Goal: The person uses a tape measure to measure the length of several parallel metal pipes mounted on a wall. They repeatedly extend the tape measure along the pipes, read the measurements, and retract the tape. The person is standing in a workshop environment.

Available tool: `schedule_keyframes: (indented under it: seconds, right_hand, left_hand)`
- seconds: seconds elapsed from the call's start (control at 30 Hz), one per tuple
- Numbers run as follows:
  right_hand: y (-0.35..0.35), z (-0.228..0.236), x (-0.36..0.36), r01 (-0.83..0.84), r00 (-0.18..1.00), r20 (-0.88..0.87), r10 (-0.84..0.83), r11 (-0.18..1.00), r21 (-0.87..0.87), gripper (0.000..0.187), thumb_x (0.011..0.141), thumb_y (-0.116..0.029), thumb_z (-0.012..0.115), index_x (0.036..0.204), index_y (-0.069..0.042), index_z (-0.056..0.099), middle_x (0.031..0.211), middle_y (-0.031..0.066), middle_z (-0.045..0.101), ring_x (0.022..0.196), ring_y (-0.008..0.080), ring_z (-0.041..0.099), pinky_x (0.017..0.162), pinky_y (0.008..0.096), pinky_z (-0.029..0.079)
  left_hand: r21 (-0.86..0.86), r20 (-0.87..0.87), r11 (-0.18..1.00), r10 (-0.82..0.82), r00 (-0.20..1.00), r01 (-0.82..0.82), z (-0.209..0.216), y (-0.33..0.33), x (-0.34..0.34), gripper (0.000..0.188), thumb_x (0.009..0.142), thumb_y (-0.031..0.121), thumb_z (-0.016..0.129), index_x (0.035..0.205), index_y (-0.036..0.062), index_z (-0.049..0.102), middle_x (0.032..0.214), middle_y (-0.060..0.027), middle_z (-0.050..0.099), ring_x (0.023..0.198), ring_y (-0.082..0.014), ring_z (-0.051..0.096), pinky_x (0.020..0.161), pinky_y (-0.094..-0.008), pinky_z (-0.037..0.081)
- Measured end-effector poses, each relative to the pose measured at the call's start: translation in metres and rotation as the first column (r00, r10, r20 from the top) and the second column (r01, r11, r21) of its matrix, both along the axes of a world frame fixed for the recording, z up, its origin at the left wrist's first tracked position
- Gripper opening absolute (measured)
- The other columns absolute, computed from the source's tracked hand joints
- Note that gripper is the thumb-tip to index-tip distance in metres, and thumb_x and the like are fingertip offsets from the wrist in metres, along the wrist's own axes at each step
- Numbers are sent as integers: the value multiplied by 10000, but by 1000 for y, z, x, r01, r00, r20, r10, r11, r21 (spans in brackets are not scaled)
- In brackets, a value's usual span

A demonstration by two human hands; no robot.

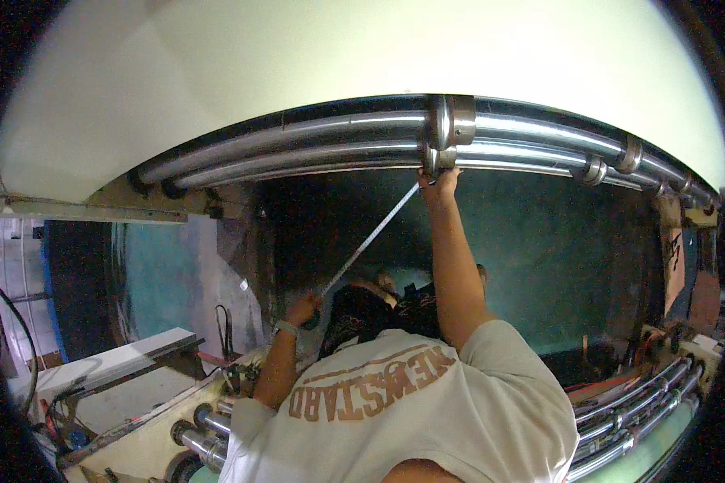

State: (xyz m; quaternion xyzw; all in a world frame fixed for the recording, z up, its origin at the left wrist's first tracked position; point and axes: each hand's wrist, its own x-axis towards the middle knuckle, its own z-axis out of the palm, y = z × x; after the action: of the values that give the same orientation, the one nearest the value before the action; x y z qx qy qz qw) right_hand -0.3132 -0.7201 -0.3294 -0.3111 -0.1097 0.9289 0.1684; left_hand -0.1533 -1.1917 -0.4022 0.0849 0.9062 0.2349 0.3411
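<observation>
A tape measure's pale blade [374, 235] runs at a slant between my two hands, pulled straight. My left hand [303, 309], lower and to the left, is closed around the dark end of it, where the case is mostly hidden by my fingers and the shadow. Raised in front of me, my right hand [441, 187] grips the blade's far end just beneath a metal collar [438, 158] on the shiny rollers. Its fingertips seem to touch that collar, though the exact contact is hard to see.
Long steel rollers [532, 129] cross in front of me under a big cream machine cover [362, 48]. More collars [594, 171] sit toward the right. Further rollers [636, 414] lie low at right. A white ledge [117, 362] and a black cable [24, 322] are at left.
</observation>
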Motion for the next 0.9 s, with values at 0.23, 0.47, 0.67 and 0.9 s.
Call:
schedule_keyframes:
  seconds: [0.23, 0.47, 0.67, 0.9]
  right_hand:
    - [10, -2, 7, 1, 1000, 26, -2, 998, 58, 459, 860, -448, 179, 958, -97, 457, 733, 106, 526, 507, 203, 476, 374, 265, 376]
    - [-5, 9, 9, -8, 992, 128, 11, 1000, -23, 492, 859, -463, 145, 958, -86, 447, 675, 123, 504, 456, 198, 446, 333, 254, 307]
    - [15, -1, 10, 33, 990, 138, -35, 999, 13, 525, 845, -498, 149, 941, -74, 443, 622, 117, 496, 434, 191, 430, 323, 240, 274]
    - [27, 5, 26, -180, 977, 143, 156, 968, 173, 528, 854, -504, 159, 964, -94, 473, 669, 106, 557, 441, 150, 428, 335, 237, 264]
  left_hand:
    - [78, 170, 983, 153, 974, -168, 48, 33, -21, 267, 839, 257, 471, 904, 16, 567, 794, -139, 596, 723, -238, 561, 657, -348, 431]
    - [94, -56, 992, 84, 995, -79, 40, 10, -3, 286, 837, 283, 476, 826, 13, 571, 754, -132, 593, 696, -248, 561, 630, -347, 428]
    - [107, 92, 992, 64, 994, -74, 72, 38, -12, 278, 846, 276, 464, 810, 21, 569, 731, -119, 585, 684, -247, 553, 632, -338, 426]
    - [126, 148, 986, 93, 985, -112, 70, 32, -28, 173, 842, 172, 476, 822, 28, 569, 763, -93, 567, 679, -189, 527, 606, -294, 416]
